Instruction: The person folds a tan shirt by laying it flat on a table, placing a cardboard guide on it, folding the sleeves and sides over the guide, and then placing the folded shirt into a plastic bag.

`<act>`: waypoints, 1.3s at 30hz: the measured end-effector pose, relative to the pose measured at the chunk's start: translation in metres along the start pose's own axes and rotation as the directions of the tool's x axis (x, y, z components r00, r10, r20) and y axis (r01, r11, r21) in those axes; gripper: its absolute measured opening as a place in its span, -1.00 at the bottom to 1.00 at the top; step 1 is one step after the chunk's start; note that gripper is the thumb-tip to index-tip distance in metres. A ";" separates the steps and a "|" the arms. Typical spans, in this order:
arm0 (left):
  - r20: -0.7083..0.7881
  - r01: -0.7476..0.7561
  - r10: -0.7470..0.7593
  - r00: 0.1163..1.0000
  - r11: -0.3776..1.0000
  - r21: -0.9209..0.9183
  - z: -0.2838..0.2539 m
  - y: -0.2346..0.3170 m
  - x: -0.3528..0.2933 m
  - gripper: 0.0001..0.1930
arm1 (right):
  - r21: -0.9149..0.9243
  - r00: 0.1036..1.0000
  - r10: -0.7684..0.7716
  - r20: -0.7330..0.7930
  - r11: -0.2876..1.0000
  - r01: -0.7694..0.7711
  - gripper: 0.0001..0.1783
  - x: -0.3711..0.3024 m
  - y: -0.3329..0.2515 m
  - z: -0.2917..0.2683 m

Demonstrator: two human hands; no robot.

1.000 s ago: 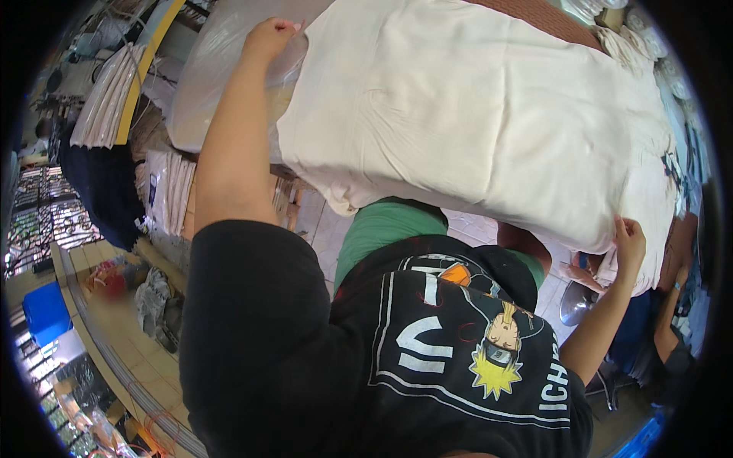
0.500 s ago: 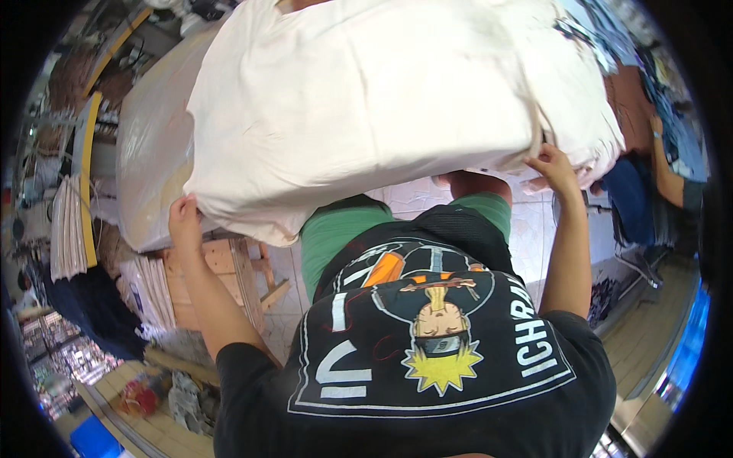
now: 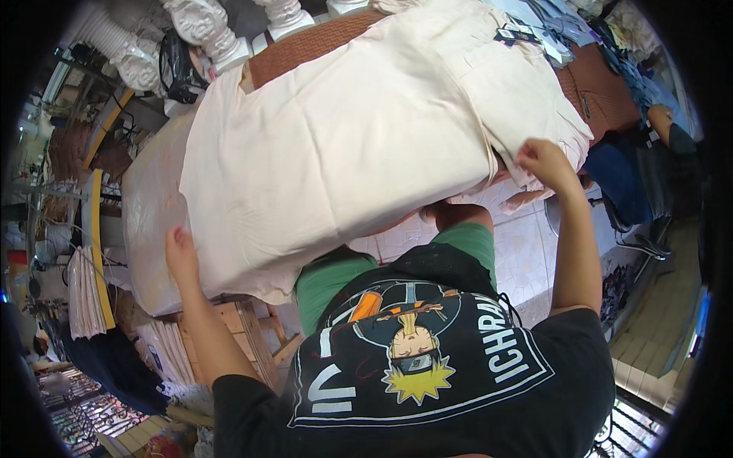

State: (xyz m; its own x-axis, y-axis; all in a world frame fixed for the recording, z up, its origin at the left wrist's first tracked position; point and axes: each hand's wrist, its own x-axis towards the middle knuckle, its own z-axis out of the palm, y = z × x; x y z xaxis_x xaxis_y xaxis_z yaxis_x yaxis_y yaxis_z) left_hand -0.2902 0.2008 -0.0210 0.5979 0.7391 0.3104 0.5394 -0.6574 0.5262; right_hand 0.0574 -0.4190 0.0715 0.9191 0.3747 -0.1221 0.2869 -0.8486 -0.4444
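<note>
A large cream garment (image 3: 328,145) lies spread over a padded table in front of me, its near edge hanging over the side. A thin cream strip or seam (image 3: 475,114) runs down its right part, next to a small dark gap. My left hand (image 3: 182,256) is closed beside the garment's left edge, with no cloth visible in its fingers. Over the right part of the garment, my right hand (image 3: 548,164) has its fingers curled together. Its fingertips are slightly blurred, and I cannot tell if they pinch cloth.
Clear plastic (image 3: 149,221) covers the table's left end. Brown textured cloth (image 3: 313,49) shows behind the garment, below white ornate columns (image 3: 206,30). A wooden crate (image 3: 229,332) stands under the table on the left. Another person's hand (image 3: 660,118) is at the far right, near blue clothes (image 3: 561,19).
The garment has come down flatter on the table, uncovering brown cloth and columns behind. My left hand has moved down and off the garment's corner. My right hand stays near its right part.
</note>
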 end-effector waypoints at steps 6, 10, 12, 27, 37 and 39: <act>0.206 -0.381 0.545 0.813 0.765 -0.520 0.129 0.254 0.118 -0.74 | -0.061 0.968 0.046 -0.245 0.996 -0.063 -0.66 0.026 -0.059 0.018; 0.198 -0.598 0.779 0.595 0.594 -0.538 0.223 0.381 0.175 -0.72 | -0.128 0.948 0.124 -0.292 0.978 -0.167 -0.61 0.011 -0.067 0.044; 0.244 -0.644 0.798 0.550 0.592 -0.484 0.264 0.425 0.193 -0.70 | -0.106 0.941 0.122 -0.316 0.981 -0.163 -0.63 0.005 -0.065 0.056; 0.216 -0.333 0.660 0.720 0.601 -0.727 0.347 0.519 0.188 -0.71 | 0.384 0.833 0.200 -0.517 0.923 0.017 -0.91 -0.004 -0.038 0.075; -0.280 -0.784 0.733 0.620 0.567 -0.252 0.329 0.488 0.154 -0.75 | 0.410 0.883 0.239 -0.403 0.910 -0.059 -0.79 -0.007 -0.030 0.072; -0.209 -0.799 0.779 0.591 0.530 -0.284 0.284 0.465 0.154 -0.77 | 0.402 0.844 0.290 -0.451 0.910 -0.098 -0.80 -0.009 -0.029 0.062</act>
State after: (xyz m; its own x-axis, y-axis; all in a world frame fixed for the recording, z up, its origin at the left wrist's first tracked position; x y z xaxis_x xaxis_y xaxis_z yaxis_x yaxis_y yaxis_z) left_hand 0.2212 -0.0323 0.0467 0.6496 -0.0450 0.7590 -0.3608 -0.8969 0.2557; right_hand 0.0236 -0.3743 0.0306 0.9809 -0.0979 0.1680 0.0626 -0.6589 -0.7496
